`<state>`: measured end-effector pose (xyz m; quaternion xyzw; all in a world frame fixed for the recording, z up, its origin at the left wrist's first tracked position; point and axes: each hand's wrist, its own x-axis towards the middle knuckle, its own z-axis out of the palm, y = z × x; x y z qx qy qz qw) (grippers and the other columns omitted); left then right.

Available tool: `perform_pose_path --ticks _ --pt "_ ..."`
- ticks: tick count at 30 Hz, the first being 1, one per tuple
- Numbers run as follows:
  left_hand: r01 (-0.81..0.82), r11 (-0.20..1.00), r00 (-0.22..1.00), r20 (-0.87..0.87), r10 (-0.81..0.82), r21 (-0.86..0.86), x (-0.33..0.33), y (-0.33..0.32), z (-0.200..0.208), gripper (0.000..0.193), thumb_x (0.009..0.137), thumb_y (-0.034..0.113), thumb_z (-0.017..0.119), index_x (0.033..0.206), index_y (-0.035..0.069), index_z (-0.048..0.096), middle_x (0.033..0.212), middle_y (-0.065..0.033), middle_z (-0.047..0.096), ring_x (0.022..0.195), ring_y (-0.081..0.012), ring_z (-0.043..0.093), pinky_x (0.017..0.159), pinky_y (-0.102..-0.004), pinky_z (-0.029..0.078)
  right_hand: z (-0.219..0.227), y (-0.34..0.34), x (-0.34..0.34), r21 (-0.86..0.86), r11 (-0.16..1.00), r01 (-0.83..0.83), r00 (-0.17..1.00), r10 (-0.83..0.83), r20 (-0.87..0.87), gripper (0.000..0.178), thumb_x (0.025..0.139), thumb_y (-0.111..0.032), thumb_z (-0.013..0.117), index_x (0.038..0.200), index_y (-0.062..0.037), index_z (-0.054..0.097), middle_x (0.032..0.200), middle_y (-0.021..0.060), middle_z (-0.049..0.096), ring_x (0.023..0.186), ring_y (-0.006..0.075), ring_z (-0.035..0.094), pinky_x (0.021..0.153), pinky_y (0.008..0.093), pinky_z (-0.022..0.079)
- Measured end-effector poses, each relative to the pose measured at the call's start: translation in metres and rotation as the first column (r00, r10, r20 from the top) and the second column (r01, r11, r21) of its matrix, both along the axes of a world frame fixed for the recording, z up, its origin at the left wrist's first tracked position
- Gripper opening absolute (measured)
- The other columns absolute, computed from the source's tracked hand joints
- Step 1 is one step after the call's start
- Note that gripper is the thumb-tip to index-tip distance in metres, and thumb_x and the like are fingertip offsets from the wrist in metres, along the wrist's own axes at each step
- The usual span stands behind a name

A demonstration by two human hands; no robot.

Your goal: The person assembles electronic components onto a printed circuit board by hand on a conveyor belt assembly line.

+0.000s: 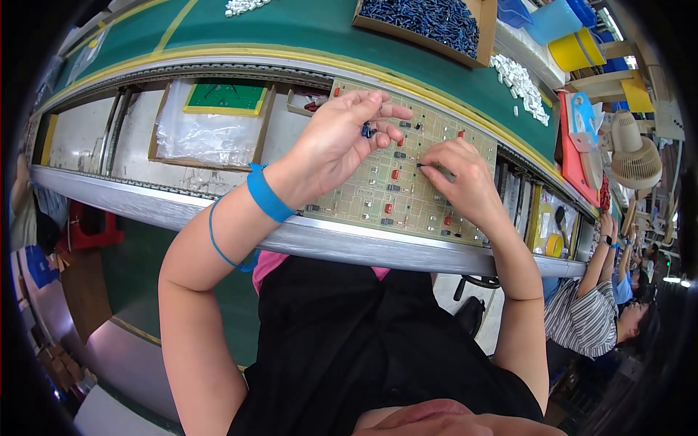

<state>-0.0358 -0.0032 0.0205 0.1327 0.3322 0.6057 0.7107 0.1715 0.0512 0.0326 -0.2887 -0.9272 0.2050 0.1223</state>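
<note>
A tan circuit board (349, 200) lies on the rail line in front of me, populated with small red, black and grey parts. Over its far left part, my left hand (334, 138) is turned palm up with the fingers curled, holding a few small dark blue electronic components (368, 130). My right hand (465, 178) is over the board's middle right. Its thumb and forefinger pinch a tiny dark component (419, 166) at the board surface; whether its leads are in the holes I cannot tell. A blue wrist strap (267, 192) circles my left wrist.
Beyond the rail, a cardboard box (488, 36) of blue components and a pile of white parts (520, 87) rest on the green belt. Left of the board is a box of plastic bags (207, 142) with a green board (225, 97). A co-worker (582, 320) is at the right.
</note>
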Motion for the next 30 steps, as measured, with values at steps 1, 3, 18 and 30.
perform_pose_path --ticks 1,3,18,30 --pt "0.022 1.0 0.999 -0.032 -0.022 -0.011 0.0 0.0 0.004 0.027 0.095 0.02 0.043 0.108 -0.003 0.047 0.101 -0.0157 0.058 0.073 -0.0141 0.054 0.066 -0.0233 0.047 -0.003 0.001 -0.001 0.028 1.0 -0.003 1.0 0.003 -0.003 0.01 0.072 -0.008 0.066 0.081 -0.004 0.062 0.083 0.0059 0.061 0.084 0.0248 0.055 0.078 0.0358 0.044" --pt "0.043 0.999 0.997 -0.063 -0.045 -0.024 0.0 0.0 0.005 0.026 0.095 0.02 0.042 0.105 -0.003 0.047 0.101 -0.0154 0.058 0.072 -0.0144 0.054 0.066 -0.0244 0.046 -0.005 0.003 -0.002 0.055 0.998 -0.006 1.0 0.007 -0.005 0.01 0.072 -0.007 0.066 0.081 -0.0043 0.062 0.082 0.0056 0.061 0.084 0.0248 0.055 0.078 0.0362 0.044" --pt "0.131 0.991 0.988 -0.084 -0.133 -0.02 -0.003 0.001 -0.004 0.016 0.084 0.012 0.061 0.097 0.002 0.059 0.079 -0.0032 0.06 0.065 -0.0071 0.052 0.057 -0.0173 0.042 -0.003 0.002 -0.01 0.23 0.968 -0.104 0.99 0.078 0.117 0.011 0.073 -0.009 0.063 0.082 -0.005 0.063 0.085 0.0045 0.059 0.086 0.023 0.053 0.076 0.0351 0.044" --pt "0.229 0.973 0.97 -0.091 -0.225 0.033 0.001 -0.003 -0.005 0.021 0.088 0.008 0.053 0.106 -0.001 0.049 0.084 -0.0085 0.06 0.066 -0.0103 0.054 0.057 -0.0198 0.042 0.017 0.002 -0.031 -0.051 0.996 0.079 0.956 -0.09 -0.278 0.012 0.075 -0.007 0.066 0.086 -0.0012 0.063 0.081 0.0077 0.062 0.076 0.0226 0.058 0.067 0.0308 0.046"
